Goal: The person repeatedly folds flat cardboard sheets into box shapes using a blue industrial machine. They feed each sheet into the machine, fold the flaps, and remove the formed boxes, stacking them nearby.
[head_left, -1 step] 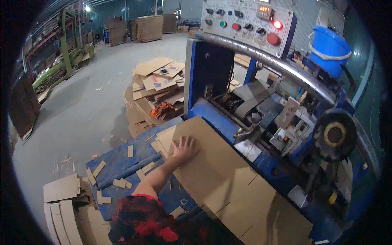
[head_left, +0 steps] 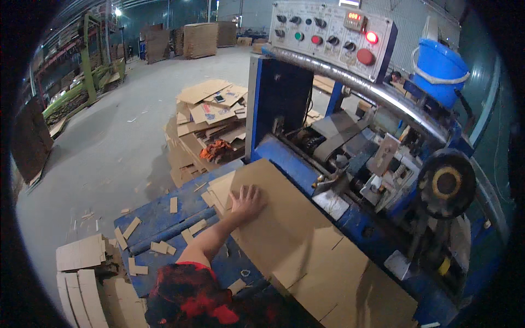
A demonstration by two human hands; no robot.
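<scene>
My left hand lies palm down on a large brown cardboard sheet, near its far left end, with the fingers spread. Slits and crease lines cross the sheet's near part. Paler cardboard edges stick out from under it beside my fingers. The sheet rests on a blue worktable alongside a blue machine. A red and black sleeve covers my upper arm. My right hand is out of view.
Small cardboard offcuts litter the table. Beyond it stands a heap of cardboard with an orange rag. The machine carries a control panel, a dark handwheel and a blue bucket. Cut cardboard lies lower left.
The view has shifted very slightly. My left hand stays in the same place on the cardboard sheet.
</scene>
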